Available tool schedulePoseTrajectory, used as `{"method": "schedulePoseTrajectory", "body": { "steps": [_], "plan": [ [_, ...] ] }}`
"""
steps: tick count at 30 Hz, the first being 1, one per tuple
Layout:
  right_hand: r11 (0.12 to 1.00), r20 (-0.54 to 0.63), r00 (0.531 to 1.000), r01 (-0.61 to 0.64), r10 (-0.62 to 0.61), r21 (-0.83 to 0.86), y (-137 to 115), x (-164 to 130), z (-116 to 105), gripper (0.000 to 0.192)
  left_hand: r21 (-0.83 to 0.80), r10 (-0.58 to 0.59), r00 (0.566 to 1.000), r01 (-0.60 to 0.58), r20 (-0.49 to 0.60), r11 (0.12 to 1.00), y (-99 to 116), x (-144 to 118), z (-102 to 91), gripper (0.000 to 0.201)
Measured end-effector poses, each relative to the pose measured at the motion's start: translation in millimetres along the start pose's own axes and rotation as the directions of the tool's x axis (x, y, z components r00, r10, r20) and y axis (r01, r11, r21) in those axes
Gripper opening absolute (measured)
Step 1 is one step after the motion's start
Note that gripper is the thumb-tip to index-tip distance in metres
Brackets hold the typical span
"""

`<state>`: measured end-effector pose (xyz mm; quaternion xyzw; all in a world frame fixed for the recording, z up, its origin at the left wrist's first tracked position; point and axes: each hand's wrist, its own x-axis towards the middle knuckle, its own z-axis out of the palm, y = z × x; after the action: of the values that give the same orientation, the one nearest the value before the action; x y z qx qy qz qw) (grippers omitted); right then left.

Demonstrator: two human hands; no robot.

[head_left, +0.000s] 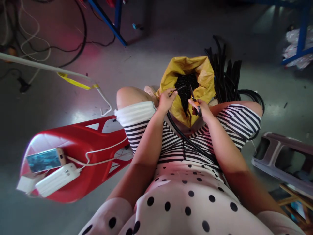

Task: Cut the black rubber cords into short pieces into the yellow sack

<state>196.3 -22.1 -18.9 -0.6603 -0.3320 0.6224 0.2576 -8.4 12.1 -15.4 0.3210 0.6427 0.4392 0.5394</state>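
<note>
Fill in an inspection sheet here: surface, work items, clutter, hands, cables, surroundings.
Surface: grey floor, with patches of glare.
Work items: yellow sack, mouth open, with black pieces inside; black tubes bunched beside it.
Grip: left hand holds a tube over the sack; right hand holds scissors, blades toward the sack's mouth.
Clutter: phone and power bank on the red stool; dark scrap on the floor.
Cables: white cable crosses the red stool; black plug and loose cords on the floor.
Surroundings: blue legs ahead; grey stool to the right.
</note>
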Motion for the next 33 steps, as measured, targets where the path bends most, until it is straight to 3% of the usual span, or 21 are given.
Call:
{"method": "schedulePoseTrajectory", "body": {
  "steps": [8,33],
  "plan": [
    [0.993,0.023,1.000,0.017,-0.015,-0.121,-3,-10,7,0.066,0.017,0.016,0.997,-0.017,0.078,1.000,1,-1,2.9,0.008],
    [0.994,0.030,0.999,-0.008,0.011,-0.105,-4,-8,17,0.060,0.115,0.025,0.990,-0.042,0.141,0.992,-3,-3,4.2,0.006]
  ]
}}
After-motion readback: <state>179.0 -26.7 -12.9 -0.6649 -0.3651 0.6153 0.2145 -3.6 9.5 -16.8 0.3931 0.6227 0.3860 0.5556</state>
